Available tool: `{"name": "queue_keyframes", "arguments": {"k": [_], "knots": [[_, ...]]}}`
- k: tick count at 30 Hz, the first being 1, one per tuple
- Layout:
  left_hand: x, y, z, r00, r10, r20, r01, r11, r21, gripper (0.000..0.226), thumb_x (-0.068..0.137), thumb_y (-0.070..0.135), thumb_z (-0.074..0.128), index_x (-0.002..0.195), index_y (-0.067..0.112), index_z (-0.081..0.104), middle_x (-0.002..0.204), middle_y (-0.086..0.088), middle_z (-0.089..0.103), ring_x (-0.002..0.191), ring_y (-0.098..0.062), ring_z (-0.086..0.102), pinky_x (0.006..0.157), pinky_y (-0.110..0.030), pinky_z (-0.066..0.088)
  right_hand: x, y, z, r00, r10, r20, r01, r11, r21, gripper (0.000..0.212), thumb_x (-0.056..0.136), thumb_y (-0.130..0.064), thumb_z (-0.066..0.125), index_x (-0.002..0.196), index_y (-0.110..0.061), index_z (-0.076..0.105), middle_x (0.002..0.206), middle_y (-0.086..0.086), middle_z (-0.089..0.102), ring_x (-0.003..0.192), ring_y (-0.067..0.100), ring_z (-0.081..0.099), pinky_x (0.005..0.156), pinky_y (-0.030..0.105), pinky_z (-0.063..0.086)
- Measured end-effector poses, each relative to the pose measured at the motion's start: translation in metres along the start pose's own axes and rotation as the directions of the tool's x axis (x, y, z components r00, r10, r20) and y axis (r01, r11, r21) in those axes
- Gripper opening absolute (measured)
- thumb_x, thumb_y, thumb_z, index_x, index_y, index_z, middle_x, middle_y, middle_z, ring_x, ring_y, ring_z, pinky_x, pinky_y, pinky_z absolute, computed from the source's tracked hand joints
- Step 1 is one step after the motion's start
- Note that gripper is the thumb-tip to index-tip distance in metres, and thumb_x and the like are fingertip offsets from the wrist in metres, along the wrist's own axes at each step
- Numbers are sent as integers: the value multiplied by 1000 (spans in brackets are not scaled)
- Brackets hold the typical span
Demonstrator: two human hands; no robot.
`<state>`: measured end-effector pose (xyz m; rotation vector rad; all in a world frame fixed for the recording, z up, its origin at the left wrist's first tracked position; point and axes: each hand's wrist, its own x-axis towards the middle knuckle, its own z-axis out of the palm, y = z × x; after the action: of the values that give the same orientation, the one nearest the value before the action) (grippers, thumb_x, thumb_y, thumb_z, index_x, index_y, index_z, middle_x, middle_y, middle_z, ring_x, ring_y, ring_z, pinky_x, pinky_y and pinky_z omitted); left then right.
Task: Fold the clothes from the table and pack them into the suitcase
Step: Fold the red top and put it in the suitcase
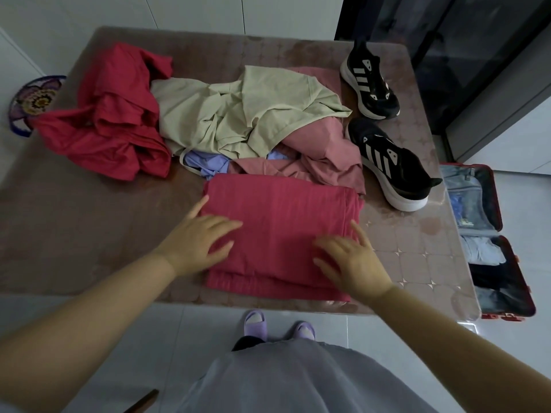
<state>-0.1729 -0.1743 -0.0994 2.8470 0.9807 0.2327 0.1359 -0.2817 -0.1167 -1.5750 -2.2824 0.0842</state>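
1. The folded garment [283, 222], crimson, lies flat at the near edge of the desk [89, 234]. Its near hem sits close to the rim, so a careless pull toward the body could slide it onto the floor.
2. The left hand [202, 236] and right hand [351, 260] both rest on it, fingers spread and straight, gripping nothing. A lift from the top alone would probably let the layers sag and the fold open. The hands need to get underneath.
3. The garment's far edge touches the pile [238, 120] of unfolded clothes, and a pink piece [328, 150] lies right against it. Raising the garment could drag that piece along or catch a loose strap.
4. The shoes [390, 168] stand just right of the pile, the nearer one close to the desk's right edge. A sweep rightward with the garment could knock that shoe off.
5. The suitcase [497, 204] lies open on the floor, right of the desk, and is already partly filled. The carry goes over the desk edge and down. A hasty drop could undo the fold or leave the garment draped over the rim.
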Motion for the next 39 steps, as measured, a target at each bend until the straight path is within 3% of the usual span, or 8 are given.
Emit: {"name": "queue_keyframes", "arguments": {"k": [4,10,18,21,24,28,34,39], "knots": [[58,-11,-6,985,-172,-28,173,985,22,51,94,41,41,140,20,42,130,-6,55,122,-25,51,115,-42,3,65,19,-13,957,235,170,-239,971,1,57,89,-48,49,133,-11,50,138,12,48,126,32,47,114,45,18],[117,-20,1,901,-290,323,300,954,21,65,91,47,50,146,26,26,150,0,32,142,-18,16,114,-46,-8,118,45,-5,848,307,433,-316,947,-53,71,85,-51,60,143,-19,33,145,9,40,133,29,36,114,42,20],[126,-41,0,809,-346,475,383,924,22,73,69,63,66,127,23,48,126,-3,56,127,-21,42,113,-45,-3,129,56,-10,697,371,613,-365,920,-142,83,65,-64,72,130,-17,49,130,7,54,120,29,49,104,40,32],[127,-40,-11,755,-325,570,399,917,-6,54,68,62,69,108,26,61,108,7,64,111,-17,53,106,-40,18,136,55,-20,641,346,686,-400,912,-86,82,61,-57,79,127,-16,52,128,4,56,116,25,52,98,35,38],[127,-39,-25,652,-306,694,534,835,-134,47,66,57,74,97,22,67,92,9,67,87,-11,61,81,-28,46,140,54,-36,558,312,769,-462,886,-24,96,62,-49,82,141,-16,39,142,2,45,127,23,45,100,33,37],[121,-40,-30,602,-210,771,561,798,-221,34,68,45,78,91,25,63,98,4,67,85,-10,64,74,-25,52,140,53,-42,464,296,835,-430,899,-80,99,59,-50,84,142,-21,38,142,-1,44,128,22,45,102,34,38],[115,-27,-8,734,-360,576,411,910,45,67,58,61,77,108,22,54,111,3,62,106,-22,57,96,-38,36,124,44,-24,545,341,766,-384,914,-133,102,57,-51,85,140,-17,38,144,2,43,130,24,42,108,37,34],[106,-33,-20,567,-247,786,587,790,-175,42,63,46,82,95,26,66,98,5,69,88,-13,64,80,-28,52,116,48,-42,544,292,786,-450,893,-20,90,58,-44,87,135,-21,48,135,-2,51,124,21,47,101,30,38]]}}
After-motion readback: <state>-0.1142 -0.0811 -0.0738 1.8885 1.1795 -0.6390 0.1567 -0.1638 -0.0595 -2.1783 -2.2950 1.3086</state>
